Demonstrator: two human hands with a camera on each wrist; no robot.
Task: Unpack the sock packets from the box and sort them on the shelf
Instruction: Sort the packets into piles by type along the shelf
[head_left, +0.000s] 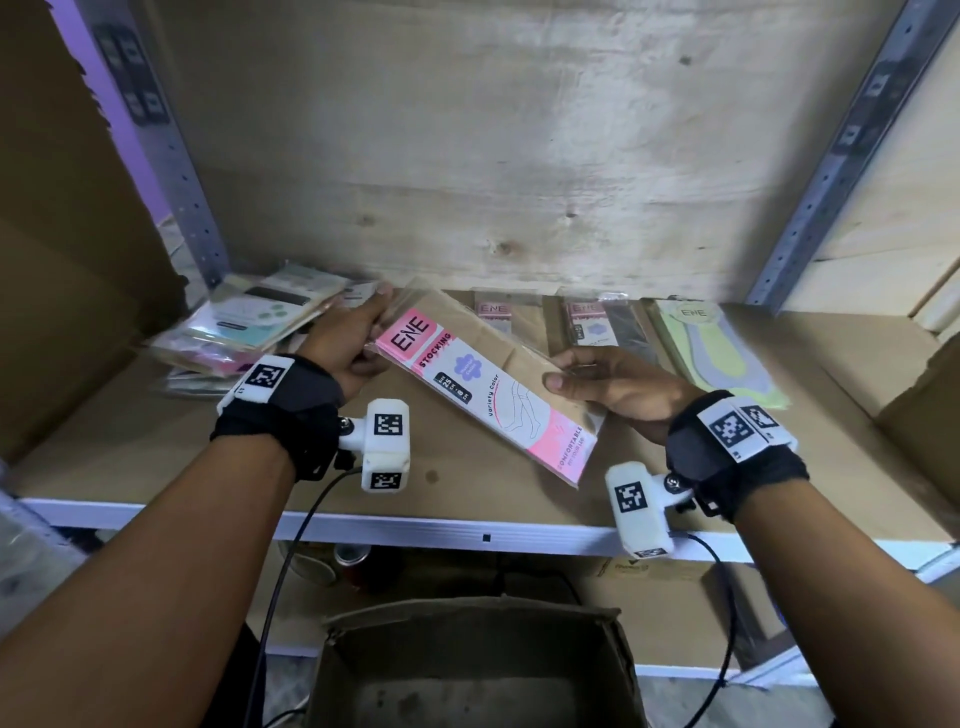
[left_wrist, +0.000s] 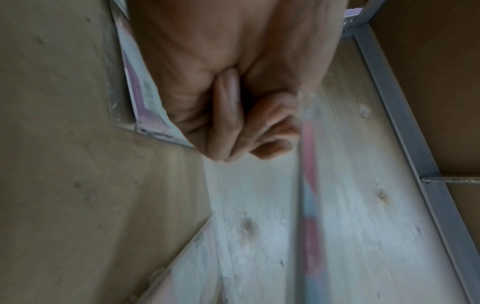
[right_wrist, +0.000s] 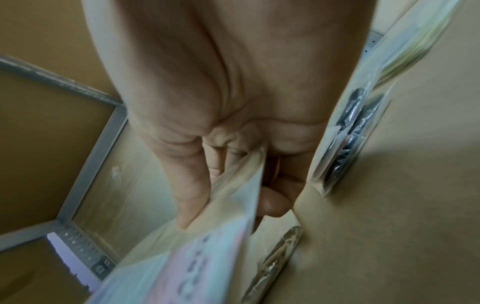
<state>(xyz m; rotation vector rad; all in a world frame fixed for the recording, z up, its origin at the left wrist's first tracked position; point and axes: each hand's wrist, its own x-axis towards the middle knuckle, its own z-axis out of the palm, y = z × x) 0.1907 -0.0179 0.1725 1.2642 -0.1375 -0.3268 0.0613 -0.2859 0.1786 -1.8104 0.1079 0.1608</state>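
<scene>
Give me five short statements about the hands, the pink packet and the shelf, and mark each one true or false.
1. Both hands hold the pink packet. True.
2. The left hand is idle. False: it grips the packet's upper end.
3. The packet reads ENE STOCKING. True.
4. The green packet lies left of the pile of packets. False: it lies far right on the shelf.
5. The right hand holds a can. False: it holds the packet.

Both hands, left hand (head_left: 347, 340) and right hand (head_left: 621, 387), hold a pink stocking packet (head_left: 485, 382) above the shelf (head_left: 452, 499).
</scene>
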